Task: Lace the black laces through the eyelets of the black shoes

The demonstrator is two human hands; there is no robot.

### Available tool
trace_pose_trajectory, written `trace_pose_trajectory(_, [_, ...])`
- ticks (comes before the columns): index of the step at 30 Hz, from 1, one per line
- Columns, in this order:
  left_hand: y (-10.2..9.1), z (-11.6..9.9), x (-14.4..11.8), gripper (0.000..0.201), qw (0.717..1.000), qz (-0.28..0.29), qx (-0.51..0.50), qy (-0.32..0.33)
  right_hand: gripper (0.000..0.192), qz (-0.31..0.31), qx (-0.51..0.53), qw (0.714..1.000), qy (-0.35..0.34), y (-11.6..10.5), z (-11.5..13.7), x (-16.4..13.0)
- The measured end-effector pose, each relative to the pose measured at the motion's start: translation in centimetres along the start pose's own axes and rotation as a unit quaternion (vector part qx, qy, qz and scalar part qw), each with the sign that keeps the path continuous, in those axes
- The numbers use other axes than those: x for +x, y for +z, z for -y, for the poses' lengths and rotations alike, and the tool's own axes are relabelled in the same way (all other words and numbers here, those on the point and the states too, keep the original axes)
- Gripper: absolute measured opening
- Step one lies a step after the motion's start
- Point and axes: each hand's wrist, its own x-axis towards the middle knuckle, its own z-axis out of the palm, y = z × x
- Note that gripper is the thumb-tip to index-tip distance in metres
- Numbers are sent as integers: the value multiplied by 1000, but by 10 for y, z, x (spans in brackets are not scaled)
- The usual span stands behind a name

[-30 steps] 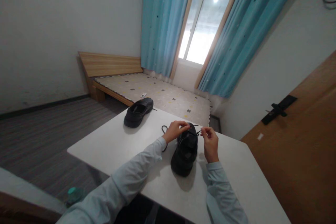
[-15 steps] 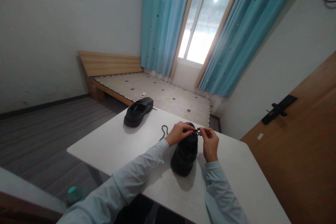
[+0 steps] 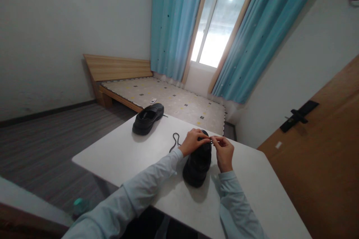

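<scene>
A black shoe point(image 3: 197, 168) stands on the white table point(image 3: 117, 149) in front of me, its heel toward me. Over its front part, my left hand point(image 3: 193, 142) pinches a dark shoelace at the shoe's right side. Close against those fingertips, my right hand point(image 3: 223, 151) is closed on the same lace; the short bit between them is mostly hidden. A loose length of black shoelace point(image 3: 175, 140) curls on the table left of my left hand. The second black shoe point(image 3: 148, 118) sits at the table's far left edge, away from both hands.
Behind the table is a bed point(image 3: 174, 99) with a patterned mattress and wooden headboard. Blue curtains point(image 3: 179, 26) hang by the window. A wooden door point(image 3: 316, 164) is at the right. A bottle with a green cap point(image 3: 79, 205) stands low at the left.
My right hand's fingertips have moved slightly left, closer to my left hand's. Less of the lace between them shows now. Both shoes stay in place.
</scene>
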Motion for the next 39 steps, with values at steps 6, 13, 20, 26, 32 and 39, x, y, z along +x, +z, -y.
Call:
trace_pose_trajectory(6, [2,2,1,14,999,17,-49,0,24,7,-11,1000,3,1,0,-2])
trace_pose_trajectory(13, [5,4,1,16,997,14,-74,-23,26,63,-63,996,-16,-4,-3,1])
trace_pose_trajectory(20, [5,4,2,17,994,11,-95,-58,66,179,-56,981,49,-6,-20,4])
trace_pose_trajectory(26, [7,9,3,22,990,11,-118,-71,51,197,-37,979,35,5,-22,-3])
trace_pose_trajectory(32, [7,12,3,20,994,10,-83,-71,29,129,-26,991,13,4,-8,-5])
trace_pose_trajectory(39, [7,9,3,19,996,21,-71,-43,25,51,-46,998,1,0,-9,-3])
